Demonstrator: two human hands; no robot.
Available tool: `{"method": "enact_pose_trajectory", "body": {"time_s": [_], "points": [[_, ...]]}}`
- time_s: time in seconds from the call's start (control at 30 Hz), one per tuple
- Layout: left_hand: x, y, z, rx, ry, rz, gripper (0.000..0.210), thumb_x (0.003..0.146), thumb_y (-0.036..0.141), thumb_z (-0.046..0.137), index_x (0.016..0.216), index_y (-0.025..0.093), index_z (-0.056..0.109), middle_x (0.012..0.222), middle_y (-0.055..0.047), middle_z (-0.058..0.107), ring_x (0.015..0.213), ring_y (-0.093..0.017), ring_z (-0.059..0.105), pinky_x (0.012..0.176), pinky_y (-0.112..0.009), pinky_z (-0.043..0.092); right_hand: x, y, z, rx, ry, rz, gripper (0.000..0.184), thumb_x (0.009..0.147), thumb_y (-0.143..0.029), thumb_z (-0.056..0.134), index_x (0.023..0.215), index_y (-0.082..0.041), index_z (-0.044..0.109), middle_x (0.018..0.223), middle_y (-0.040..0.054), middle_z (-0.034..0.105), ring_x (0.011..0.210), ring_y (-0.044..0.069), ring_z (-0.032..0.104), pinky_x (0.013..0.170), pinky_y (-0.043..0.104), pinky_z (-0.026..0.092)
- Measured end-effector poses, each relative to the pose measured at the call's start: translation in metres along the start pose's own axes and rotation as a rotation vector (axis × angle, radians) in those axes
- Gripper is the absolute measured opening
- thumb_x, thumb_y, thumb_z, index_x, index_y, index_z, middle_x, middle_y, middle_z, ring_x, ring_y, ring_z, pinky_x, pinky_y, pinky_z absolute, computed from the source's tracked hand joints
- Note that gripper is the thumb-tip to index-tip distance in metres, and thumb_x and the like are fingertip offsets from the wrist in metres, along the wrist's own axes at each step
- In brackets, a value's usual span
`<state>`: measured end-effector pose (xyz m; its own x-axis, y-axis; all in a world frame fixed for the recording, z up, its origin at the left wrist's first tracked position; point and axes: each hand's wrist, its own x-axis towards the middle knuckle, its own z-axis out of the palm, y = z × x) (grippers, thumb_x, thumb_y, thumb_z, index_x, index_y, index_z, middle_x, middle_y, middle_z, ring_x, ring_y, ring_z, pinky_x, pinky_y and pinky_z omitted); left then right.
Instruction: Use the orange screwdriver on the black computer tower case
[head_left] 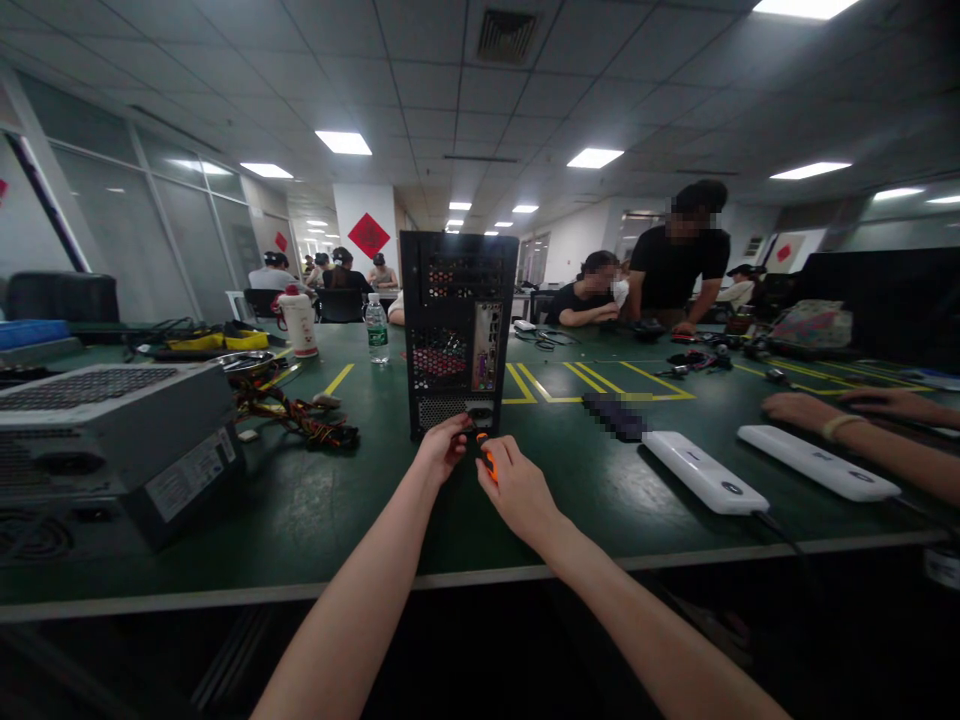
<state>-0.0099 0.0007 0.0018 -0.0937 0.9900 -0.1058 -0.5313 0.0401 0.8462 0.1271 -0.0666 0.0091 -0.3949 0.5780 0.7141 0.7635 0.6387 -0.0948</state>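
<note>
A black computer case (457,310) stands upright on the green table, its back panel facing me. My right hand (521,490) is closed round the orange-and-black handle of a screwdriver (489,460), which points at the lower part of the case. Beside it, my left hand (441,448) has its thumb and fingers pinched together at the bottom of the back panel; whatever lies between them is too small or hidden to name. Just above the hands is the power supply (442,410) with its socket. Port openings (485,345) run up the right side of the panel.
Grey power supplies (187,470) are stacked at left, beside bundled cables (307,415). Behind stand a water bottle (377,330) and a white flask (300,322). White power strips (705,472) lie at right, near another person's hand (802,412). The table edge (480,577) runs below my forearms.
</note>
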Motion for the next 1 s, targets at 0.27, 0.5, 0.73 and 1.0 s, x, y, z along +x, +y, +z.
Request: {"method": "enact_pose_trajectory", "body": {"time_s": [0.27,0.5,0.73,1.0], "points": [[-0.0002,0.0007,-0.0012,-0.014,-0.024,0.01,0.034,0.067,0.003,0.05,0.099,0.011,0.058,0.096,-0.01,0.059,0.044,0.001,0.043,0.034,-0.011,0.029,0.0,-0.0002,0.0004,-0.085,-0.038,-0.072,0.015,0.082,-0.019,0.036,0.093,-0.017,0.046,0.089,0.0069,0.05,0.082,0.016,0.051,0.07,0.028,0.043],[-0.0049,0.0044,0.0012,-0.011,-0.003,0.004,0.036,0.068,0.003,0.049,0.102,0.011,0.055,0.099,-0.01,0.058,0.042,0.001,0.041,0.033,-0.01,0.028,-0.0007,0.0042,0.0003,-0.123,-0.014,0.037,0.021,0.086,-0.025,0.03,0.094,-0.019,0.049,0.081,0.0034,0.051,0.069,0.012,0.052,0.058,0.022,0.04],[-0.0082,0.0064,0.0038,0.002,0.025,-0.006,0.038,0.068,0.006,0.05,0.105,0.012,0.054,0.097,-0.01,0.059,0.042,0.001,0.041,0.033,-0.01,0.027,-0.0004,0.0024,-0.0008,-0.092,-0.039,0.072,0.024,0.086,-0.033,0.031,0.096,-0.018,0.047,0.085,0.0042,0.05,0.069,0.011,0.053,0.056,0.02,0.04],[-0.0089,0.0064,0.0045,0.0,0.034,0.004,0.037,0.067,0.008,0.053,0.104,0.012,0.054,0.095,-0.009,0.059,0.04,0.002,0.04,0.032,-0.01,0.028,0.0005,0.0003,0.0018,-0.225,-0.076,-0.022,0.019,0.085,-0.02,0.032,0.096,-0.018,0.047,0.085,0.0036,0.051,0.068,0.011,0.052,0.059,0.022,0.039]]}}
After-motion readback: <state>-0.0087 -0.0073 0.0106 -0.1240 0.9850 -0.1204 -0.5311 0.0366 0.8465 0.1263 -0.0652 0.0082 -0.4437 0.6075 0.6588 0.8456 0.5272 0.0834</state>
